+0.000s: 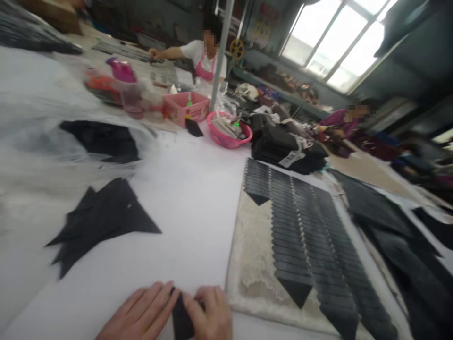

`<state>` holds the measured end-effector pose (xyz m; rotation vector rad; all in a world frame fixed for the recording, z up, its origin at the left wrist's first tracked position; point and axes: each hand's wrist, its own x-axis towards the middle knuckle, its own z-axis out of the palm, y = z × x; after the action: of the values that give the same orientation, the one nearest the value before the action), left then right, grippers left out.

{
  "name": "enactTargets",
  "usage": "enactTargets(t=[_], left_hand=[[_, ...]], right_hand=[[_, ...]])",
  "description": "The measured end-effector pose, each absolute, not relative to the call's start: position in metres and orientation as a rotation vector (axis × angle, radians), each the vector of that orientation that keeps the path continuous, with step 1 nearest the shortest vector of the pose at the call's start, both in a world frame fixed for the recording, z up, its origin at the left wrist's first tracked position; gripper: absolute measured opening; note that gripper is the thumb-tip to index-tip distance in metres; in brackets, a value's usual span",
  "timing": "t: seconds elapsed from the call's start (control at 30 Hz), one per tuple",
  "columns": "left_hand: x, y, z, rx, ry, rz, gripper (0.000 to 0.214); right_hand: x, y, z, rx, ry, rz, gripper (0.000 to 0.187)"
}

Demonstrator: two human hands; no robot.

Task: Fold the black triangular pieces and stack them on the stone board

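Observation:
A small black piece of material (182, 317) lies on the white tabletop at the bottom of the view, between my two hands. My left hand (141, 314) rests flat, fingers stretched out, its fingertips touching the piece's left edge. With curled fingers, my right hand (209, 314) grips the right side of the same piece, covering part of it. To the right stands a pale board (253, 255) carrying rows of overlapping black pointed pieces (290, 226). A loose pile of black cut pieces (102, 217) lies to the left.
Clear plastic with black pieces (102, 140) lies further back. Behind stand a pink box (186, 108), a pink basin (230, 137) and a stack of black goods (276, 141). Dark sheets (396, 236) cover the right side. Two people (203, 61) sit beyond, near a pole (221, 56).

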<state>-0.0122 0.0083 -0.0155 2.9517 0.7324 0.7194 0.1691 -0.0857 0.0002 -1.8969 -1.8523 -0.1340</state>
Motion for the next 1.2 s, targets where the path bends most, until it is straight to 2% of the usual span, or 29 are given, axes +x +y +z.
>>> enactTargets(t=[0.13, 0.3, 0.67, 0.9, 1.2], left_hand=[[-0.022, 0.003, -0.006, 3.067, 0.638, 0.511, 0.037], [-0.017, 0.008, 0.007, 3.054, 0.636, 0.422, 0.036], [-0.012, 0.007, 0.013, 3.097, 0.647, 0.455, 0.031], [-0.007, 0.004, 0.009, 3.13, 0.477, 0.417, 0.029], [-0.01, 0.005, 0.015, 3.075, 0.499, 0.392, 0.033]], right_hand=[[0.169, -0.089, -0.007, -1.797, -1.868, 0.02, 0.024], [0.179, -0.091, 0.003, -1.723, -1.847, 0.187, 0.022], [0.176, -0.096, -0.001, -1.763, -1.841, 0.174, 0.028], [0.176, -0.096, 0.0, -1.771, -1.835, 0.185, 0.025], [0.188, -0.103, 0.001, -1.724, -1.815, 0.205, 0.02]])
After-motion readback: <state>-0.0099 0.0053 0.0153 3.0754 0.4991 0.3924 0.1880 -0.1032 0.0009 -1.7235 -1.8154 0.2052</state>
